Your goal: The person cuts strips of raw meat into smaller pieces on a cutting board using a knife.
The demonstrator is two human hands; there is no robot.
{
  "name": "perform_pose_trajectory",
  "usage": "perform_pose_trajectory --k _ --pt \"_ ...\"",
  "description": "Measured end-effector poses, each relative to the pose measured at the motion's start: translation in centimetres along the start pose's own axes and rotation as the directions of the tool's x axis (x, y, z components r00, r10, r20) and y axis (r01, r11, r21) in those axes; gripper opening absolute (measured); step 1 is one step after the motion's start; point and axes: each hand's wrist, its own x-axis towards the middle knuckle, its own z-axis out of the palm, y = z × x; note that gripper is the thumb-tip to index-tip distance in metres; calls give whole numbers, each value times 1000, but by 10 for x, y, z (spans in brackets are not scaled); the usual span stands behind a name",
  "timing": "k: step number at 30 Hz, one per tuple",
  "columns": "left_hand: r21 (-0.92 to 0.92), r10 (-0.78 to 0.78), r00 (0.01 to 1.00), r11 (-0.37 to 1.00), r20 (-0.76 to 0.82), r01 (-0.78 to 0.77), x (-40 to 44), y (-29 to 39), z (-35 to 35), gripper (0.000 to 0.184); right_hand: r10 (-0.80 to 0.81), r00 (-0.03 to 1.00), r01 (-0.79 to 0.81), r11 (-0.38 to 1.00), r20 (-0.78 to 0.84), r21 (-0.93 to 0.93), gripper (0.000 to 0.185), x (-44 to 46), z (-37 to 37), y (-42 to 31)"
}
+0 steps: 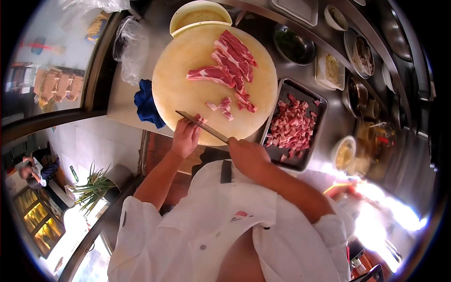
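Note:
My right hand (245, 155) grips the handle of a knife (209, 129), its blade slanting up and left over the near edge of a round cutting board (171, 94). Close behind the blade, my left hand (186, 137) has its fingers curled down on the board. A bit of pink meat (200, 118) shows at its fingertips, mostly hidden by the fingers and blade. Farther up the board lie long strips of raw red meat (230, 63). A few small cut pieces (222, 107) sit between the strips and the knife.
A dark tray (305, 160) of diced meat stands right of the board. A pale bowl (200, 14) touches the board's far edge. At the left lie a blue cloth (146, 104) and a clear plastic bag (131, 49). A dark bowl (294, 44) of greens stands back right.

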Motion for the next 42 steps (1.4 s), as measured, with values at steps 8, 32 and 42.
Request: perform_pose_trajectory --k 8,32,42 --pt "-28 25 1000 999 -15 -26 0 -3 2 25 -36 992 50 993 -123 108 18 64 27 -22" --pt "-20 26 999 999 39 -25 -9 -3 -22 40 24 997 -20 998 -75 58 22 -1 15 -1" --pt "16 15 996 1000 88 -17 -9 -6 -19 30 -29 998 32 997 -55 63 16 14 27 -6"
